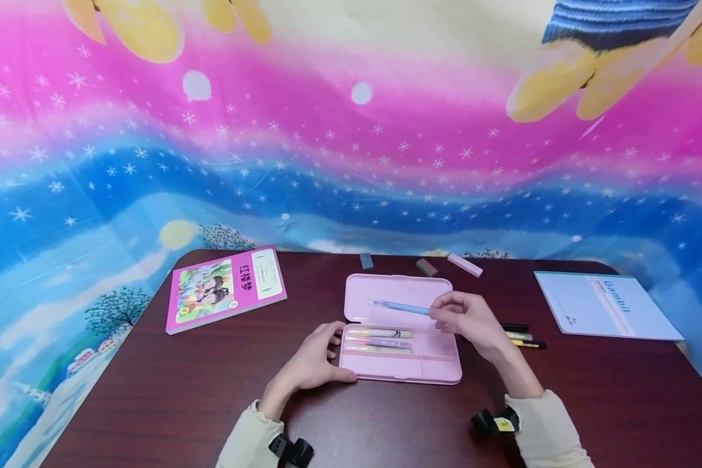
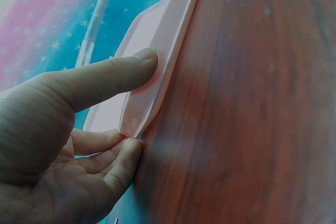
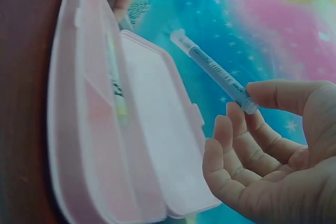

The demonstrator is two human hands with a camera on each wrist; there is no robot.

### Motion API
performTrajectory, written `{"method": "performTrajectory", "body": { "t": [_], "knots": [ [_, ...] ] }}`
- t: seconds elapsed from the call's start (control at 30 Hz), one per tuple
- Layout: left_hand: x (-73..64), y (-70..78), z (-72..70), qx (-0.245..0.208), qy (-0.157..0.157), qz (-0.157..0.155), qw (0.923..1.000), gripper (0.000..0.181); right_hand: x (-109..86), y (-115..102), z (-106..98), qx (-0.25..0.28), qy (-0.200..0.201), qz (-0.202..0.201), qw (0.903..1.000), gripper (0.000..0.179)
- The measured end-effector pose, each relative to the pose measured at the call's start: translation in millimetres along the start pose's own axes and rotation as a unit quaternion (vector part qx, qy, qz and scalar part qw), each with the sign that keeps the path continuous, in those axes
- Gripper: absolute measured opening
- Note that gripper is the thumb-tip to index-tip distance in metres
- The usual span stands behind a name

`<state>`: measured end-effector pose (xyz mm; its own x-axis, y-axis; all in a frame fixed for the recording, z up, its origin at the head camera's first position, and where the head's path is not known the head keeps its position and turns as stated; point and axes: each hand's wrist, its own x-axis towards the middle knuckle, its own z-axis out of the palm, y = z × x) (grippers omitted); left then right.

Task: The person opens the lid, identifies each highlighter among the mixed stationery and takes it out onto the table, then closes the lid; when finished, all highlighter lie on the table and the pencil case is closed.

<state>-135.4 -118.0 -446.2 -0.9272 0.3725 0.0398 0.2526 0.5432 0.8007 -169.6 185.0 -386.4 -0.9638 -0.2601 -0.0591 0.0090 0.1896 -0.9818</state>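
Note:
A pink pencil case [image 1: 386, 369] lies on the table with its lid [image 1: 398, 286] folded back. My left hand [image 1: 311, 361] grips the case's left end; in the left wrist view the thumb [image 2: 126, 72] lies along its side wall and the other fingers meet its corner. Above the lid, my right hand [image 1: 467, 320] pinches a light blue pen [image 1: 406, 307] by one end, between thumb and fingers. That pen [image 3: 215, 72], with a clear cap, points left, apart from the case. Several pens [image 1: 380, 342] lie side by side in the case's long compartment.
Behind the case are a dark eraser [image 1: 366, 261], a brown-green block [image 1: 426, 267] and a pink bar [image 1: 465, 265]. Several pens [image 1: 523, 337] lie right of the case, partly behind the right hand. A pink book [image 1: 228, 289] lies left; a Gambit notebook [image 1: 608, 305] lies right.

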Motion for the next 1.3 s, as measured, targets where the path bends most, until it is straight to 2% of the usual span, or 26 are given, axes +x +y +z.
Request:
{"method": "performTrajectory", "body": {
  "t": [0.3,0.5,0.83,1.3],
  "knots": [
    [-0.1,1.2,-1.3,-0.007,0.001,0.0,1.0,0.081,-3.6,-12,-19,-0.002,0.012,-0.013,0.9998,0.019],
    [-0.4,0.4,-0.9,-0.009,0.0,0.0,1.0,0.081,-12.1,-9,-30,-0.016,0.026,-0.01,0.9995,0.02],
    [-1.1,-0.5,-0.5,-0.004,-0.001,0.001,1.0,0.081,-28.9,14,-51,-0.045,0.041,-0.004,0.9981,0.026],
    [-0.6,-1.5,-0.1,-0.002,0.002,0.003,1.0,0.08,-57.5,46,-100,-0.063,0.062,0.056,0.9945,0.034]
  ]
}}
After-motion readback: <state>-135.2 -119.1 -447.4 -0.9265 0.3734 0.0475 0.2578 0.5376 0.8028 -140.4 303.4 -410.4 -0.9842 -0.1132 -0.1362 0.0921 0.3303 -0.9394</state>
